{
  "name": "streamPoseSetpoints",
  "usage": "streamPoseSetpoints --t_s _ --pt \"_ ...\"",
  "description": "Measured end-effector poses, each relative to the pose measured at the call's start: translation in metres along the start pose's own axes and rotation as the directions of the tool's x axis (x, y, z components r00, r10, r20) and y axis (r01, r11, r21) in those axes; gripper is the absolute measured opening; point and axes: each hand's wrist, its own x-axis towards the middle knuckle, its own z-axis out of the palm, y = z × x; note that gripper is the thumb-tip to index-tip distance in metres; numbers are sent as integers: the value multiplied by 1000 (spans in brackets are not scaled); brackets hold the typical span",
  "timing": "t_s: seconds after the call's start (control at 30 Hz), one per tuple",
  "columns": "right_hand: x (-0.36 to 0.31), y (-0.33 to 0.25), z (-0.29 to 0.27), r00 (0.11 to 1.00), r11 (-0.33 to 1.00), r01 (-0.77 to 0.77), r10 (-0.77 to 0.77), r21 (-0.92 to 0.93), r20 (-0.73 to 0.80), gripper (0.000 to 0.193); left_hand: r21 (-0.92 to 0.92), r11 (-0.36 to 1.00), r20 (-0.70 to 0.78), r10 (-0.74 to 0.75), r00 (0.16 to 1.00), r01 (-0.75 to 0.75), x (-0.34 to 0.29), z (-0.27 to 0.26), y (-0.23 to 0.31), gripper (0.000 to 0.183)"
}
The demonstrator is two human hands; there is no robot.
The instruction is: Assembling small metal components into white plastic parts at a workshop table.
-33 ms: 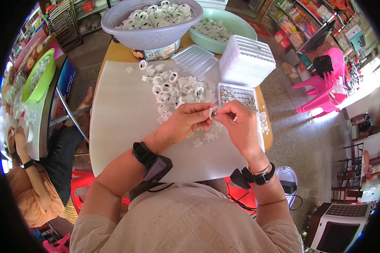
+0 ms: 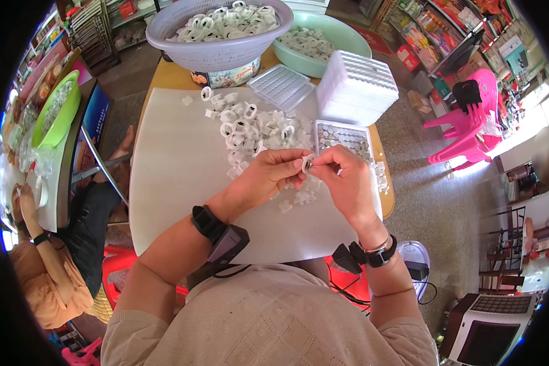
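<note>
My left hand [image 2: 268,175] pinches a small white ring-shaped plastic part [image 2: 307,163] with a dark centre. From the other side my right hand [image 2: 346,178] closes thumb and finger at the same part; whether a smaller piece sits in that pinch is hidden. Just beyond my hands lies a loose pile of similar white ring parts [image 2: 241,127]. Behind my right hand, a clear tray [image 2: 316,135] holds many small, pale round pieces. A few small white bits [image 2: 285,206] lie on the white board [image 2: 177,177] below my fingers.
At the back stand a lavender basket [image 2: 226,53] and a mint-green basin [image 2: 355,50], both with white parts. A tray stack [image 2: 357,91] and an empty clear tray [image 2: 280,87] are nearby. Another person [image 2: 55,262] works at left; pink chairs [image 2: 470,122] stand right.
My hands and the ring part stay in nearly the same place. The other person's hands at the left have shifted slightly.
</note>
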Motion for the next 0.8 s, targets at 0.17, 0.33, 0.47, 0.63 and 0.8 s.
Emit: streamPoseSetpoints --t_s 0.17,0.33,0.47,0.63,0.8 --pt "4 4 -1 973 958 -226 213 175 93 11 89 996 -25 7 1000 -4 0 -1 -2 33" --pt "6 3 -5 996 997 -54 50 57 68 18 193 981 -15 -1 1000 4 -1 1 2 35" --pt "4 4 -6 995 1000 -10 7 27 100 22 261 965 -7 -20 1000 21 1 -1 1 35" --pt "2 9 -7 991 997 -31 20 76 133 19 266 964 60 -49 997 31 2 -4 1 34" --pt "-4 11 -2 991 990 -46 29 133 133 15 258 963 51 -93 994 77 1 -6 3 34"
